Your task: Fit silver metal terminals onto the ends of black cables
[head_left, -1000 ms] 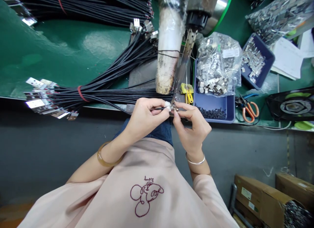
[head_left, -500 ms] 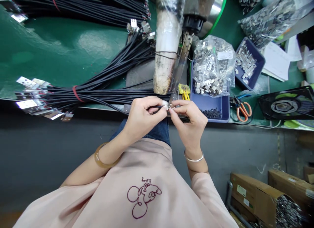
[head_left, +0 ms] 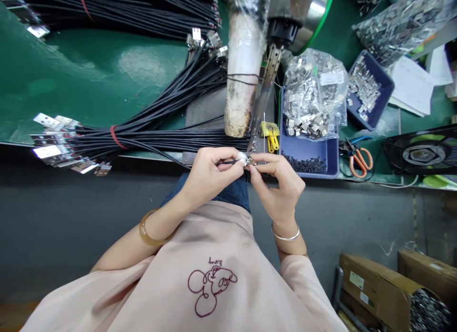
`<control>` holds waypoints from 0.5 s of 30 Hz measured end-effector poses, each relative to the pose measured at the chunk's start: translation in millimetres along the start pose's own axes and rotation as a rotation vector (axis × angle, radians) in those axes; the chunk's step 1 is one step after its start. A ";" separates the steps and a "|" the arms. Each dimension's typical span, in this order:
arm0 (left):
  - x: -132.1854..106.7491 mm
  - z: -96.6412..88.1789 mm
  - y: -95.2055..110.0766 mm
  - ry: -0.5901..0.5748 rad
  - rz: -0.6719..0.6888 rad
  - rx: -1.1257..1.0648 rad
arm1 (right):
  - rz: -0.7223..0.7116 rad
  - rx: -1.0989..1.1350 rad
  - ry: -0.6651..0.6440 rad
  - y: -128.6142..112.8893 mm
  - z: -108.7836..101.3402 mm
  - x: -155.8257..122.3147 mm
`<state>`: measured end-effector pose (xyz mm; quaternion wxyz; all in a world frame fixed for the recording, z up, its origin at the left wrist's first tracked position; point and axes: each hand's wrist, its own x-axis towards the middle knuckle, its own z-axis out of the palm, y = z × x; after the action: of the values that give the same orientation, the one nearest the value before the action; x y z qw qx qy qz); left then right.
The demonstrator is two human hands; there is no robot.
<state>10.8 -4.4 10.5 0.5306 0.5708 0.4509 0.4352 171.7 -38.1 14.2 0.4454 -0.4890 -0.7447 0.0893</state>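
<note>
My left hand [head_left: 213,174] is closed in a pinch on a thin black cable [head_left: 231,162], close to the cable's end. A white wrap covers one of its fingertips. My right hand [head_left: 279,179] pinches a small metal connector [head_left: 252,161] at the cable's end, and the fingertips of both hands nearly meet. Whether the cable sits inside the connector is too small to tell. Just beyond the hands, a perforated metal strip [head_left: 266,89] slants down beside a stained white tube [head_left: 238,98]. A banded bundle of black cables [head_left: 160,137] lies left of them.
A blue tray [head_left: 330,155] holds bagged metal connectors [head_left: 310,103] and small black pieces [head_left: 305,164]. Right of it lie orange-handled scissors [head_left: 360,163] and a fan [head_left: 423,153]. A yellow cutter [head_left: 273,139] lies near my right hand. Another blue bin [head_left: 385,91] stands behind.
Both hands have shifted slightly toward my body, away from the metal strip's tip. The connector between the fingertips shows more plainly. The whole view has shifted a little.
</note>
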 end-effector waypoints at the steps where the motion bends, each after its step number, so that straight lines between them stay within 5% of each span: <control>1: -0.8 -1.1 0.2 -0.014 -0.003 -0.005 | 0.010 0.013 0.012 0.0 0.0 -1.3; 5: -3.3 -9.5 1.8 -0.147 0.030 -0.006 | 0.090 0.090 0.114 0.8 -1.9 -8.9; 8: -5.9 -14.8 3.2 -0.232 0.198 0.130 | 0.229 0.093 0.084 1.0 -7.6 -10.9; 12: -15.9 -12.8 5.2 -0.191 0.579 0.507 | 0.348 0.111 -0.094 0.6 -14.1 -7.0; 15: -26.1 -9.7 6.8 -0.125 0.705 0.731 | 0.271 0.118 -0.131 5.0 -10.8 -5.5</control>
<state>-3.9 -28.1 17.4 0.1432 0.8615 0.3210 0.3665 183.7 -43.3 14.5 0.4077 -0.5512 -0.6927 0.2239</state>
